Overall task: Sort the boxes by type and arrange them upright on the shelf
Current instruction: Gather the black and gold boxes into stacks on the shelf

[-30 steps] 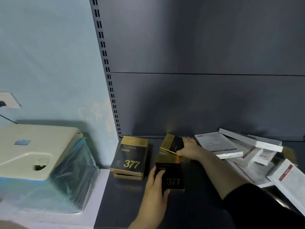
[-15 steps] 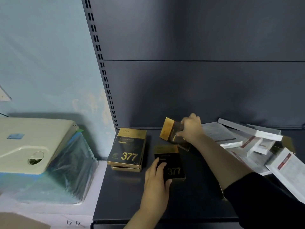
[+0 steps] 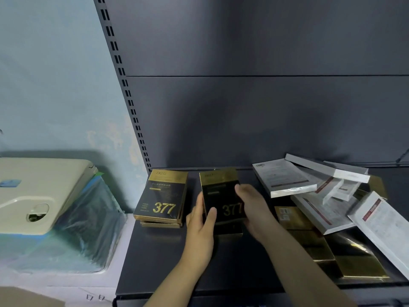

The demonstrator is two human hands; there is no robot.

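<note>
Both hands close their grip on one black-and-gold box (image 3: 221, 196): the left hand (image 3: 200, 220) holds its left edge with the thumb laid across the dark front face, and the right hand (image 3: 252, 207) wraps its right edge, partly covering the gold "377". The box faces up, its gold band at the far end, over the middle of the dark grey shelf (image 3: 155, 262). Just beneath its near end the gold edge of a second box (image 3: 228, 233) shows on the shelf; whether the held box rests on it cannot be told. Just left of the held box, apart from it, lies a flat stack of matching boxes (image 3: 162, 196), the top one showing "377" in gold. Right of the held box is a loose heap of white boxes (image 3: 283, 180), lying flat or tilted across one another, and nearer than those, still to its right, lie several gold boxes (image 3: 358, 262). Behind the held box rises the shelf's grey back panel (image 3: 265, 118), with a slotted upright (image 3: 124, 85) at its left edge. Well left of the held box, off the shelf, sits a cream appliance (image 3: 33, 191) wrapped in clear plastic against a pale blue wall (image 3: 55, 74).
</note>
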